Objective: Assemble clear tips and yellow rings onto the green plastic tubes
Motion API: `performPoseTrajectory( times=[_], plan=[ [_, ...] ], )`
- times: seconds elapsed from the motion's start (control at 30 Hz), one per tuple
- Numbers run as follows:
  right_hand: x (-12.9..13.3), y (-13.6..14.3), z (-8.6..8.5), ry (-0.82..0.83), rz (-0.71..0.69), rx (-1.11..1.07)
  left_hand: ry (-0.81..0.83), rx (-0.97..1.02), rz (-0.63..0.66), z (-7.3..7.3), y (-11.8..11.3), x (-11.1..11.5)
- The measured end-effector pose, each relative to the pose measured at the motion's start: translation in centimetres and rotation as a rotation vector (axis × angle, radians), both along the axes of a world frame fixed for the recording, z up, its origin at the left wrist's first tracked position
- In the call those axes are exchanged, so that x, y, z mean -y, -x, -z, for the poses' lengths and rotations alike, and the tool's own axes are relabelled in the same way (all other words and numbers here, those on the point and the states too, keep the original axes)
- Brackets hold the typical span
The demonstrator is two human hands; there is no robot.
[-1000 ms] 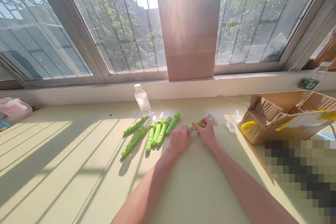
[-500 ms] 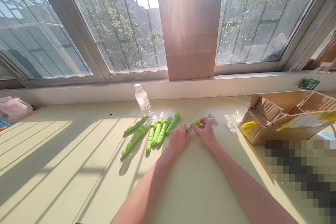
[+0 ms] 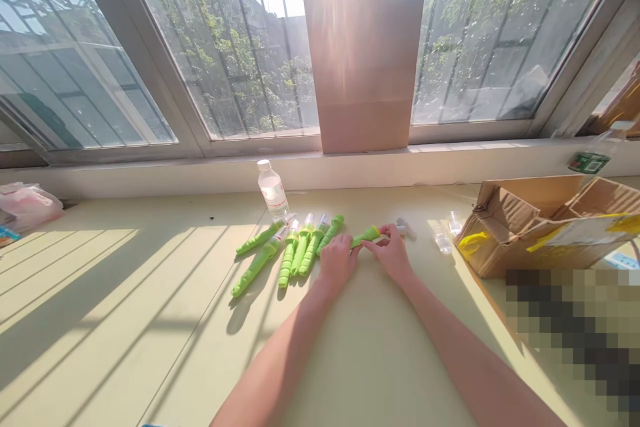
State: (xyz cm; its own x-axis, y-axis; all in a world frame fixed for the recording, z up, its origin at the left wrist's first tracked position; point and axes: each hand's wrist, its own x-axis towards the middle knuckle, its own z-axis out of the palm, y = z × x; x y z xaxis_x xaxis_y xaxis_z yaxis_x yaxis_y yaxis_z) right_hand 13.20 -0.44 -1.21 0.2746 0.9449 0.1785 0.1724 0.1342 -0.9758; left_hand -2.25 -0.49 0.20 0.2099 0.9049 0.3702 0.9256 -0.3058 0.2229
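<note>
My left hand [image 3: 339, 259] is closed round the narrow end of a green ribbed plastic tube [image 3: 366, 236]. The tube lies tilted, with its wider yellowish-green end toward the right. My right hand [image 3: 393, 253] pinches at that wide end, fingers bent together; a small pale bit shows between them, too small to name. Just past the right fingers lie small clear plastic pieces [image 3: 406, 227]. Left of my hands, several similar green tubes [image 3: 256, 270] rest side by side, most with clear tips pointing away from me.
A clear bottle with a white cap [image 3: 273, 190] stands behind the tubes. Clear plastic cups [image 3: 442, 240] lie beside an open cardboard box [image 3: 545, 233] on the right. A pink plastic bag [image 3: 30, 205] is at far left. A cardboard sheet [image 3: 365, 70] leans against the window.
My left hand has shifted slightly left and down along the green tube, so more of the tube shows between the hands. My right hand stays nearly in place.
</note>
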Motion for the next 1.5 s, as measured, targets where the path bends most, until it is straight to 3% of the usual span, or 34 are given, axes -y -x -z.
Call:
performPoseTrajectory(
  times=[0.7, 1.03, 1.5],
  plan=[
    [-0.18, 0.01, 0.13, 0.029, -0.013, -0.072, 0.030, -0.044, 0.111, 0.34, 0.05, -0.10],
    [0.03, 0.03, -0.24, 0.055, -0.006, -0.078, -0.072, -0.034, 0.077, 0.23, -0.16, 0.26],
    [-0.21, -0.02, 0.12, -0.024, 0.042, -0.017, -0.045, -0.042, 0.069, 0.99, -0.37, 0.11]
  ],
)
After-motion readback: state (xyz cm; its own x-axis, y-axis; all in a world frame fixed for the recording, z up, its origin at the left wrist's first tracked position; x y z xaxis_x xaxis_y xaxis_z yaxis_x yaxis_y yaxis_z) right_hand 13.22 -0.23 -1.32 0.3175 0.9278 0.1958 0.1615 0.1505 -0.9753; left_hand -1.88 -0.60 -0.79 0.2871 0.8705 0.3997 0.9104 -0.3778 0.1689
